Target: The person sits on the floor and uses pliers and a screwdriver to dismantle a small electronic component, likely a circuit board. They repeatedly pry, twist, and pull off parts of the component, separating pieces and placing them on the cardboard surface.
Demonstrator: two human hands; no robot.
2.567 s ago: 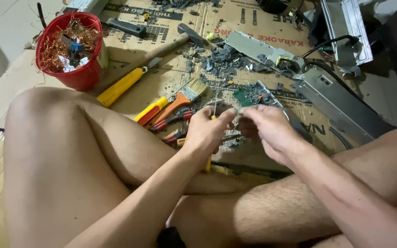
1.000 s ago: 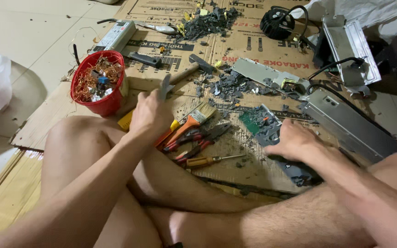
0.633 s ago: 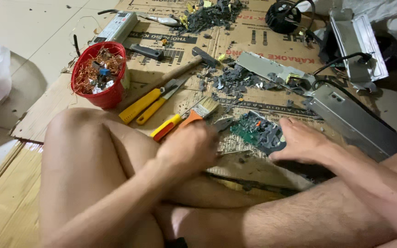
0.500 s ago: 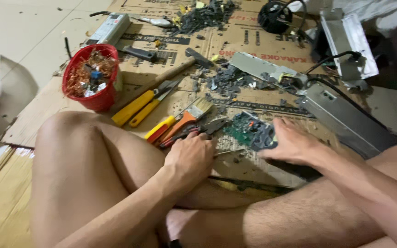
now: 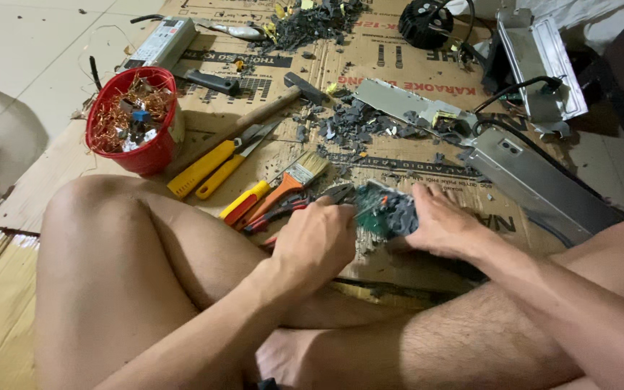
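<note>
I sit cross-legged on a cardboard sheet [image 5: 399, 58] on the floor. My right hand [image 5: 442, 222] presses down on a green circuit board [image 5: 377, 215] covered with dark parts. My left hand [image 5: 317, 242] is closed in a fist just left of the board. It grips a small hand tool that is mostly hidden, with its thin tip at the board's left edge. Red-handled pliers [image 5: 290, 209] lie right above that hand, next to an orange-handled paintbrush [image 5: 290, 180].
A red bucket [image 5: 133, 155] of copper wire stands far left. Yellow-handled screwdrivers [image 5: 200, 170], a hammer [image 5: 283, 101] and dark broken debris [image 5: 355, 123] lie on the cardboard. Grey metal casings [image 5: 543, 184] and a black round part [image 5: 424, 22] are at the right and back.
My left hand reached left over the hammer and tools, then came back with its fist closed beside the circuit board. My right hand stayed on the board.
</note>
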